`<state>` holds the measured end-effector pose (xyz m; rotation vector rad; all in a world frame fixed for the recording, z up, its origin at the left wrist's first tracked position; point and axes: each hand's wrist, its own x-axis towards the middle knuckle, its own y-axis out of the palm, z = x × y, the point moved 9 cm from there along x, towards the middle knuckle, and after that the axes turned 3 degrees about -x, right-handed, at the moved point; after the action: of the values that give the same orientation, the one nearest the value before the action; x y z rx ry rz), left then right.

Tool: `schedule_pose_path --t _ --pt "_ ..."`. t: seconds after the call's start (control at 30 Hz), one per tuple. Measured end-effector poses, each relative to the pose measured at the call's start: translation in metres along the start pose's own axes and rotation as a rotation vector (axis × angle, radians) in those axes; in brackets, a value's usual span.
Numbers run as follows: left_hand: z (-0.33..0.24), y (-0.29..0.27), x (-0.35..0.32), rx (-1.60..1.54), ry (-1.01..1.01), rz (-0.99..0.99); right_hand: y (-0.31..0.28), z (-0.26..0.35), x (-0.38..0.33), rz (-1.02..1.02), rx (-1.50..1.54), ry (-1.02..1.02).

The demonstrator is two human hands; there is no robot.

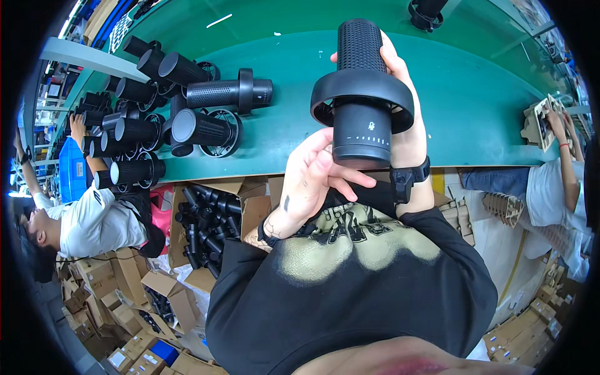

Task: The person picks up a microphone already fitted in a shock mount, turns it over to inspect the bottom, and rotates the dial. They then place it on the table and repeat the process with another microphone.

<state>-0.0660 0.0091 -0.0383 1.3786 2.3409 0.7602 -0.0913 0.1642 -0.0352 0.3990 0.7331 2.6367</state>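
Note:
A black cylindrical microphone (363, 128) with a perforated mesh upper part and a wide ring around its middle is held up over the bench, close in front of me. My right hand (406, 115) grips it from behind and the right side, mostly hidden by the ring. Beside its lower end, my left hand (310, 178) has several fingers stretched apart; the index tip meets the body's left edge, though whether it presses there I cannot tell. Similar black microphones stand and lie crowded at the left of the bench, one of them lying on its side (215, 94).
The green bench (287, 69) runs across in front. An open carton (209, 228) of black parts stands below its left edge. A co-worker (103, 219) sits at left; another person (556, 181) handles a beige tray (539, 128) at right. Another black device (427, 14) stands far right.

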Motion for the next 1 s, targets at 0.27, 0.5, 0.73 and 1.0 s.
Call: schedule_pose_path --t 0.27,0.5,0.73,1.0 --pt "0.005 0.003 -0.004 -0.042 -0.012 0.021 0.008 0.003 -0.009 -0.022 0.044 -0.022" --pt "0.005 0.003 -0.004 -0.02 0.002 0.031 0.026 0.016 -0.02 -0.015 0.083 -0.029" --pt "-0.01 -0.003 -0.008 0.235 0.212 -0.015 0.016 0.016 -0.014 -0.037 -0.086 -0.047" --pt "-0.027 -0.003 -0.013 0.396 0.333 -0.092 -0.001 -0.005 -0.044 -0.373 -0.16 0.093"
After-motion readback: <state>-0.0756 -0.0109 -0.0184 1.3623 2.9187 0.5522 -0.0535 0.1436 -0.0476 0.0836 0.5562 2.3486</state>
